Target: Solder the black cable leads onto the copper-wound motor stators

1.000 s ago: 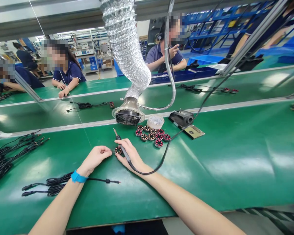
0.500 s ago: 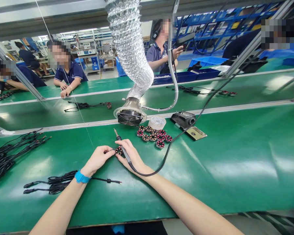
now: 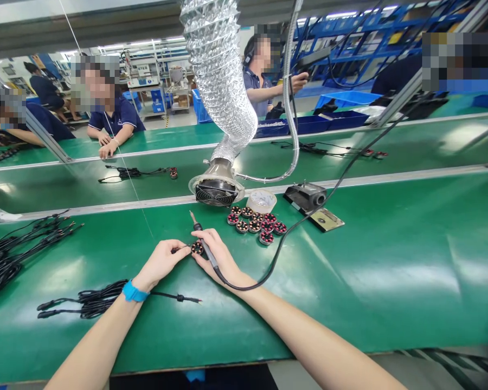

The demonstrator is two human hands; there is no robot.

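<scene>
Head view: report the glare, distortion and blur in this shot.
Head view: pale glare patches streak the green bench mat; wide-angle distortion bows the bench edges; the left hand and the right hand with its soldering iron look sharp; faces are pixelated.

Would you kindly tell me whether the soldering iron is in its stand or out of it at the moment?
It is out: the right hand grips the soldering iron, well away from the stand farther up the bench.

1. The cord [image 3: 296,227] of the soldering iron [image 3: 205,253] rises from the right hand [image 3: 217,257] toward the upper right, crossing that way.
2. Wound stator rings [image 3: 254,226] and a fume extractor hood [image 3: 216,190] stand straight ahead.
3. A black cable bundle [image 3: 91,306] lies near the left hand [image 3: 160,265].
4. The green bench mat [image 3: 370,287] leaves free room rightward, past the cord.
</scene>
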